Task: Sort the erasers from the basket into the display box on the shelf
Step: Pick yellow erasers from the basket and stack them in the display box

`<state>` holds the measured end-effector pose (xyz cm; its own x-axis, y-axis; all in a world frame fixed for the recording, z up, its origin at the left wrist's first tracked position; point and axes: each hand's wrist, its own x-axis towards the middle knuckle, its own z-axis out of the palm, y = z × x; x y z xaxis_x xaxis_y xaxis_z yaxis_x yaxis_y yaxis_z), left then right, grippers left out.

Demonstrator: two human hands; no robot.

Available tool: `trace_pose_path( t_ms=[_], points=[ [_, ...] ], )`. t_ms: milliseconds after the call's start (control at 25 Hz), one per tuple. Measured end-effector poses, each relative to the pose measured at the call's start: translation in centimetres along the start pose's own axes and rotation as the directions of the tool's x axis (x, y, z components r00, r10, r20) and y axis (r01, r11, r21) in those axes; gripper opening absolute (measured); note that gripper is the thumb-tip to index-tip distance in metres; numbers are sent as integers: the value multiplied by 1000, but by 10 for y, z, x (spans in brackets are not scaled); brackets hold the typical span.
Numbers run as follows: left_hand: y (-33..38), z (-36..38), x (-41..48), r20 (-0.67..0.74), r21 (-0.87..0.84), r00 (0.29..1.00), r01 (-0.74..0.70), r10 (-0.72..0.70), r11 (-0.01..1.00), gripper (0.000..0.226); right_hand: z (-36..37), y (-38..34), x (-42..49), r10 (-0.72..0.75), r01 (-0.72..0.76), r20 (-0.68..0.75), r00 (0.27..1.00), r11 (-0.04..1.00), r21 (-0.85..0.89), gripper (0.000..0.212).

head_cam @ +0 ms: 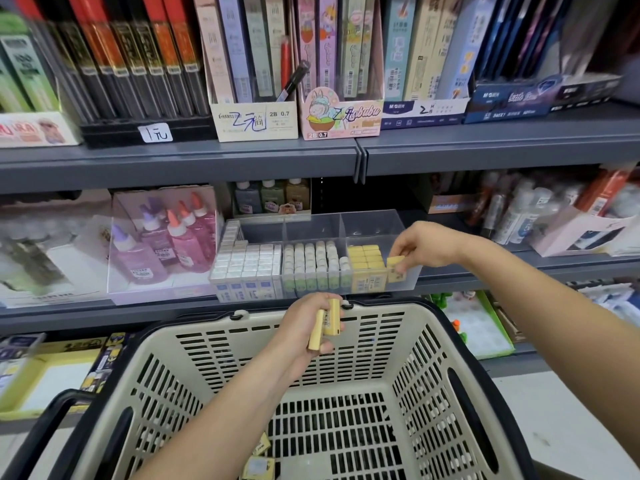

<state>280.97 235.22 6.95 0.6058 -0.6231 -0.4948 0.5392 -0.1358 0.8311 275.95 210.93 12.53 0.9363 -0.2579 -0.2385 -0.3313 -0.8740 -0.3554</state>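
Head view: both hands hold yellow erasers between basket and box.
The right hand (420, 245) pinches one eraser (396, 268) at the right compartment of the clear box (375, 221) on the shelf (502, 271), just beside the yellow rows (366, 259) standing there. The left hand (306, 325), over the far rim of the basket (433, 358), grips two erasers (327, 322) in curled fingers. Loose erasers (259, 460) lie on the basket floor.
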Motion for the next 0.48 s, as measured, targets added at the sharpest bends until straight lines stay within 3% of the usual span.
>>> trace_pose_path(
  t_ms=[120, 240, 360, 480],
  points=[
    [4, 4, 3, 5, 107, 999, -51, 51, 993, 11, -11, -2, -11, -20, 56, -160, 987, 973, 224, 16],
    [10, 16, 7, 33, 138, 990, -140, 136, 980, 20, -5, -19, -24, -105, 177, -175, 979, 864, 472, 25],
    [14, 29, 10, 48, 86, 982, -188, 185, 978, 21, 9, -33, -30, -166, 231, -168, 972, 818, 526, 22],
    [15, 32, 13, 33, -38, 989, -143, 144, 989, 15, 11, -32, -35, -199, 238, -131, 971, 787, 569, 31]
  ],
)
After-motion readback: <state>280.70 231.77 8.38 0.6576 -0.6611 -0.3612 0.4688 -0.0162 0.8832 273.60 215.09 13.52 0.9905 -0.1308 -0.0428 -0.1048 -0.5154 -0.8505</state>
